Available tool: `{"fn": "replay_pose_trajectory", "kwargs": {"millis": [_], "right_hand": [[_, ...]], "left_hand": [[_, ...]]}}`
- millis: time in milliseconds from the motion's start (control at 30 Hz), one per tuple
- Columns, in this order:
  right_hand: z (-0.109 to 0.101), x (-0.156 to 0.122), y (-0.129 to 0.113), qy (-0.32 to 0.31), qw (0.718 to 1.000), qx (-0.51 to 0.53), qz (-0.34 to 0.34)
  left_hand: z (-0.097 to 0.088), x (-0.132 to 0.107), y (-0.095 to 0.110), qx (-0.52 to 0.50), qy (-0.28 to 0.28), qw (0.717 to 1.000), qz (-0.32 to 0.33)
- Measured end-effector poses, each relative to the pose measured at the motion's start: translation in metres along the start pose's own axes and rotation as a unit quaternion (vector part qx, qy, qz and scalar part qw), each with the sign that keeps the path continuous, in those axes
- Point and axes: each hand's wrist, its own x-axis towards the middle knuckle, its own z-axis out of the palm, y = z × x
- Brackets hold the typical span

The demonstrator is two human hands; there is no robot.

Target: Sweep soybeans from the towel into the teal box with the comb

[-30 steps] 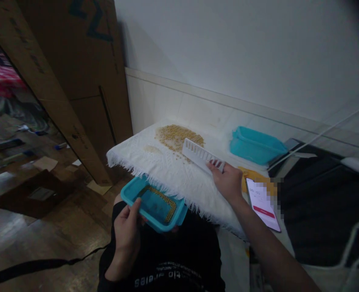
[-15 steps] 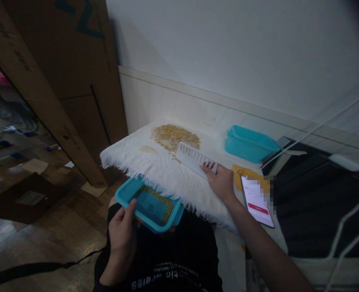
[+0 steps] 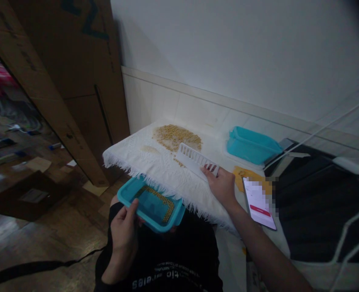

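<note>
My left hand (image 3: 125, 227) grips the near-left rim of a teal plastic container (image 3: 150, 217), thumb over the edge, below the table's fringed front. Small yellow beans, apparently soybeans (image 3: 169, 211), lie along part of its floor. In my right hand (image 3: 222, 184), closed round one end, is a white slotted plastic strip (image 3: 194, 160) like a small basket or divider. Its far end rests on or just over the white tablecloth (image 3: 130, 150), beside a spread pile of the same beans (image 3: 176, 136). A few loose beans lie near the strip's left end.
A second teal container (image 3: 252, 146) stands at the back right by the wall. A yellow cloth or packet (image 3: 238, 176) and a lit phone (image 3: 258, 207) lie right of my right hand. Tall cardboard boxes (image 3: 85, 81) stand at left; a white cable (image 3: 322, 125) crosses at right.
The whole view has shifted slightly. Both hands keep their holds; the white strip and the container stay in nearly the same places, with a few more loose beans showing beside the strip.
</note>
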Motion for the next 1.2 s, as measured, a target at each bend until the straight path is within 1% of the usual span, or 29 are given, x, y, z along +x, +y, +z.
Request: {"fn": "replay_pose_trajectory", "kwargs": {"millis": [100, 233, 400, 600, 800, 1033, 1200], "right_hand": [[0.000, -0.004, -0.004, -0.001, 1.000, 0.006, -0.005], [-0.002, -0.011, -0.005, 0.014, 1.000, -0.003, -0.005], [-0.007, -0.019, -0.005, 0.012, 1.000, -0.006, 0.006], [-0.014, -0.028, -0.005, 0.024, 1.000, -0.012, 0.016], [-0.011, -0.034, -0.013, 0.009, 1.000, 0.011, 0.004], [-0.013, -0.044, -0.016, 0.043, 0.999, -0.019, -0.023], [-0.013, -0.052, -0.019, 0.044, 0.998, -0.010, -0.045]], "left_hand": [[0.000, -0.001, 0.000, 0.007, -0.006, 1.000, 0.010], [-0.001, -0.001, -0.002, -0.001, -0.018, 1.000, 0.007], [-0.003, 0.000, -0.005, -0.006, -0.026, 1.000, 0.006], [-0.001, -0.001, -0.003, -0.013, -0.027, 1.000, 0.001], [-0.001, -0.003, -0.003, -0.004, -0.026, 1.000, -0.004], [-0.001, -0.004, -0.003, -0.007, -0.030, 1.000, -0.002], [-0.001, -0.004, -0.003, -0.014, -0.028, 1.000, 0.000]]}}
